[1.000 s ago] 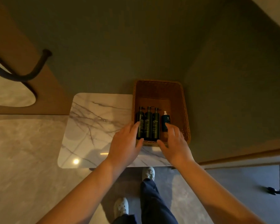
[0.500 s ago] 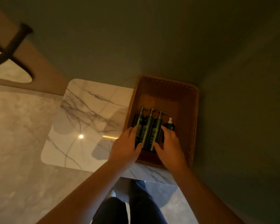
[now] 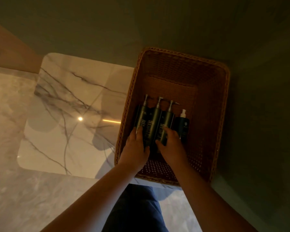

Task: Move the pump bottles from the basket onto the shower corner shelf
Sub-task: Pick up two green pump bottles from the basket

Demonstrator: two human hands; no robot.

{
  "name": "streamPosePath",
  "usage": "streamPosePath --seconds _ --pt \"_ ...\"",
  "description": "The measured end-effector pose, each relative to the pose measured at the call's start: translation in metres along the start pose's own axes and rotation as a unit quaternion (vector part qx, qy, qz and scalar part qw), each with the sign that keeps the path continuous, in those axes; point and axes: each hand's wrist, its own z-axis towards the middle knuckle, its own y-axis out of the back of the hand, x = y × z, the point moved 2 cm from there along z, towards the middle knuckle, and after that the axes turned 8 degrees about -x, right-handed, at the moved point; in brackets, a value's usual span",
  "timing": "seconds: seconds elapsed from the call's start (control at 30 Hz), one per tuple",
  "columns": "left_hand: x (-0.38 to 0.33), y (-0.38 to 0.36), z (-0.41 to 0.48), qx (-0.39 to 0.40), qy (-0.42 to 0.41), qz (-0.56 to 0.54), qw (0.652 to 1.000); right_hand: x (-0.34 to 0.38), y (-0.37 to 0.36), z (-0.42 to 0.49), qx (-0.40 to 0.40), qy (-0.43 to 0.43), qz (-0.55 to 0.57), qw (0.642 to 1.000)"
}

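woven rattan, brown and deep-sided, the basket (image 3: pixel 213 104) fills the right half of the frame, set on the right end of a marble tabletop (image 3: pixel 70 101) against a dull green wall. three dark pump bottles (image 3: pixel 155 121) lie flat side by side on its floor, pump heads toward the top of the frame, and a smaller dark bottle with a white cap (image 3: pixel 183 124) lies just right of them.

a second ago both hands were only at the basket's near rim, fingers just reaching the bottle bases. now they are down inside it: the left hand (image 3: pixel 136 148) has its fingers laid along the outer side of the leftmost bottle, thumb tucked under the bases, and the right hand (image 3: pixel 172 146) is pressed on the rightmost pump bottle, between it and the white-capped one. the view has also drawn in closer over the basket. the bottles themselves lie as they did, still touching the basket floor as far as i can tell.

each grip is narrow and curled onto the bottles, the two hands squeezing the trio between them, so this reads as gathering all three for one lift. nothing has left the basket yet, and the shower corner shelf is not in view.
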Motion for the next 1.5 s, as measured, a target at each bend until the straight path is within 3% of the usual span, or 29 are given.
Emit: streamPosePath --seconds 0.53,0.9,1.17,1.5 --pt "0.039 -0.065 0.063 -0.004 0.002 0.01 1.0 -0.036 -0.075 0.055 -0.007 -0.084 0.09 0.992" --pt "0.039 -0.075 0.089 -0.014 -0.028 0.029 0.999 -0.048 -0.069 0.071 -0.073 -0.102 0.038 0.991" --pt "0.047 -0.084 0.093 -0.014 -0.016 0.046 0.999 -0.045 -0.071 0.067 -0.094 -0.07 -0.024 0.993" --pt "0.055 -0.091 0.092 -0.024 0.051 0.07 0.996 -0.043 -0.073 0.073 -0.019 -0.038 -0.043 0.998"
